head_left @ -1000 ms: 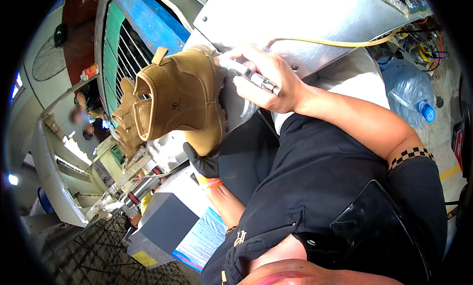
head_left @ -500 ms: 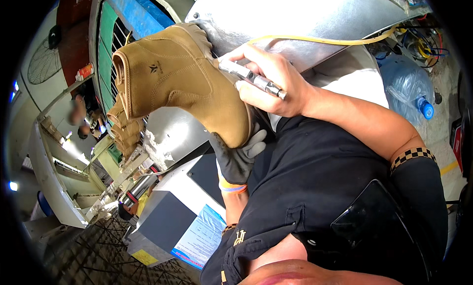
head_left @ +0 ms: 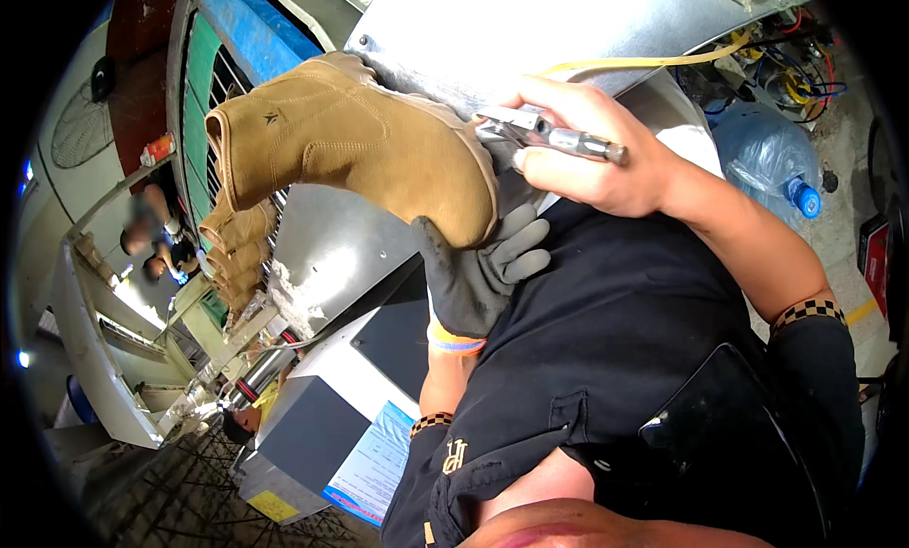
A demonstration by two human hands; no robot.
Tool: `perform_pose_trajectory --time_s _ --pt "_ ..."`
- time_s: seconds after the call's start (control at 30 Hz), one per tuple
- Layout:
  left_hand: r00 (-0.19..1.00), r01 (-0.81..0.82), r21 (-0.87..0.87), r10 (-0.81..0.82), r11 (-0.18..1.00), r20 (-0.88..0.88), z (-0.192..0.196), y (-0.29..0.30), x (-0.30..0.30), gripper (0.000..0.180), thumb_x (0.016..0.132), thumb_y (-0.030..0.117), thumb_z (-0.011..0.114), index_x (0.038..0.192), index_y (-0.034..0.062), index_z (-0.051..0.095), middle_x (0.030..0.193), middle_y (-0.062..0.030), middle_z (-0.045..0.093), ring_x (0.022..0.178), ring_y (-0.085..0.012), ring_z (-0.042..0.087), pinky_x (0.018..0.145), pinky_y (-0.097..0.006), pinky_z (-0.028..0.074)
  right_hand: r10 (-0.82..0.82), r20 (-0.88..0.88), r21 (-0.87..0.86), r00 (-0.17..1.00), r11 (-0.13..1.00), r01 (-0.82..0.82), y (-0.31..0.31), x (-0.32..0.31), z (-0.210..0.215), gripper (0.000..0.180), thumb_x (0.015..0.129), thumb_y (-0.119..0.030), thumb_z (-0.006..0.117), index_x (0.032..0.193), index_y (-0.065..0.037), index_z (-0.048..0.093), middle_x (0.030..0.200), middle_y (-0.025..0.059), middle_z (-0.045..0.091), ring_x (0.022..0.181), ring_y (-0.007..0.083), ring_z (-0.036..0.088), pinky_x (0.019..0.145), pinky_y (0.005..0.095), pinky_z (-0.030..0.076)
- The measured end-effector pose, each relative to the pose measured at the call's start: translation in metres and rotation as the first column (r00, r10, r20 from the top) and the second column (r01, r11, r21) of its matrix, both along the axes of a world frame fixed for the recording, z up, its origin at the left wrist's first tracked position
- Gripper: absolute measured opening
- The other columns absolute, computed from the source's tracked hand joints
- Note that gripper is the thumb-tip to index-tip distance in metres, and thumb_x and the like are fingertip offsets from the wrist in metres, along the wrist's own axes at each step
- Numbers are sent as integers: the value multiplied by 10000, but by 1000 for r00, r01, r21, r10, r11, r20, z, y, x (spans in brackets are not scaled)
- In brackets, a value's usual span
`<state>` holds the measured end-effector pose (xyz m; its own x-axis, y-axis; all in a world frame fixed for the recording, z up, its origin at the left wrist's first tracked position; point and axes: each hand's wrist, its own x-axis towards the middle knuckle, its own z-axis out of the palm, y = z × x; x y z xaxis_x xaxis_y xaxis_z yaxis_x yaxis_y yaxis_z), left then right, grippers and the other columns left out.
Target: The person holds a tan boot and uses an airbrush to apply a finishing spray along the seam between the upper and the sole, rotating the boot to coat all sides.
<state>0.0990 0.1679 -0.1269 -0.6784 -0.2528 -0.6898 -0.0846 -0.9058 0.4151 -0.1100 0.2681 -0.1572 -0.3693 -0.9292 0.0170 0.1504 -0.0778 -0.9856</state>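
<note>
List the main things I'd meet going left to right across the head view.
Round wire grille, red-orange container, tan boot in the foreground, right hand, clear plastic bottle with a blue cap, red-and-black box.

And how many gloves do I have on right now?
1: a grey glove on your left hand, cupped at the toe of the tan boot. Your right hand, holding the metal tool, is bare.
</note>
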Motion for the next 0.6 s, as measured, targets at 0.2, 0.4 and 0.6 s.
perform_pose_trajectory --time_s 0.2,0.4,0.6 --pt "995 45 99 -37 994 -88 1 2 -13 1010 879 773 332 1501 -12 204 1369 -287 488 1202 -362 573 887 -466 570 44 21 67 999 997 -46 27 6 19 377 794 -94 579 1153 16 547 638 -26 473 563 43 400 540 237 329" --pt "976 83 302 -17 950 -216 -10 2 -21 957 892 754 336 1505 31 202 1422 -299 420 1220 -425 538 934 -533 518 -22 -109 130 994 991 37 41 3 23 367 793 -82 577 1146 14 567 764 2 514 670 64 444 609 248 367" --pt "959 231 235 -179 944 -222 -15 3 -53 1044 819 838 317 1449 6 303 1343 -268 513 1211 -344 567 956 -464 522 -36 -115 195 993 979 59 43 -10 47 309 824 -95 538 1116 2 571 670 -26 483 537 52 436 507 236 354"
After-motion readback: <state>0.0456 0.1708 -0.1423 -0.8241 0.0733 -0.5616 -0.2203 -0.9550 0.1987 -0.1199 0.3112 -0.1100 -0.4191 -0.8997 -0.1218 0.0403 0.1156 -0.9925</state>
